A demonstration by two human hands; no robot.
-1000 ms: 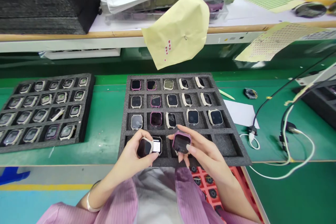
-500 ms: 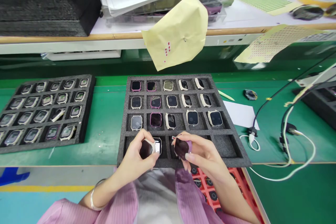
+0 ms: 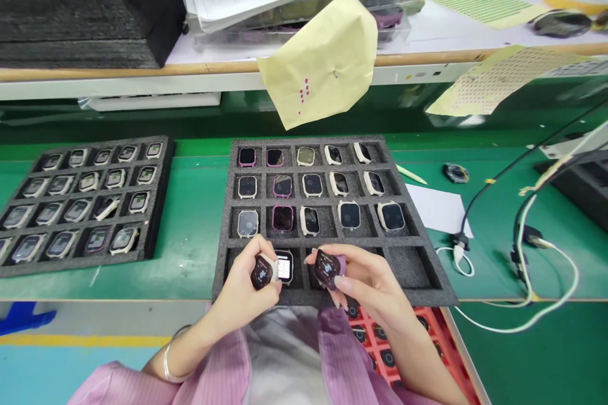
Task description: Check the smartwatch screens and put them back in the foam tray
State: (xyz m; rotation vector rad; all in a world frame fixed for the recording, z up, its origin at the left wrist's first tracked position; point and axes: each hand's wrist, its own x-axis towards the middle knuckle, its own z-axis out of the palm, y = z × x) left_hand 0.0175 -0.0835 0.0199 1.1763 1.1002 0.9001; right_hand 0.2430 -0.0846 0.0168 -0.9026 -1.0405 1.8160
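Held over the near row of the middle foam tray [image 3: 327, 242], my left hand [image 3: 244, 285] is closed around a light-framed smartwatch [image 3: 263, 271] whose dark face shows small lit marks. My right hand [image 3: 365, 278] grips a purple smartwatch [image 3: 327, 267] by its edges, its dark screen lit with a small bluish symbol. Between the hands, another smartwatch [image 3: 285, 266] lies in a tray pocket with a bright white screen. Farther back in the tray sit rows of watch bodies in purple, white and cream frames, their screens dark.
A second foam tray [image 3: 151, 218] of watches lies to the left. On the right are a white paper [image 3: 439, 209], a dark coiled band [image 3: 455, 172] and cables [image 3: 525, 253]. A red tray [image 3: 380, 335] sits below the bench edge. Yellow paper [image 3: 327, 63] hangs from the shelf.
The screens of both held watches have lit up, where they were dark before. The left watch has turned slightly; both hands stay in nearly the same place.
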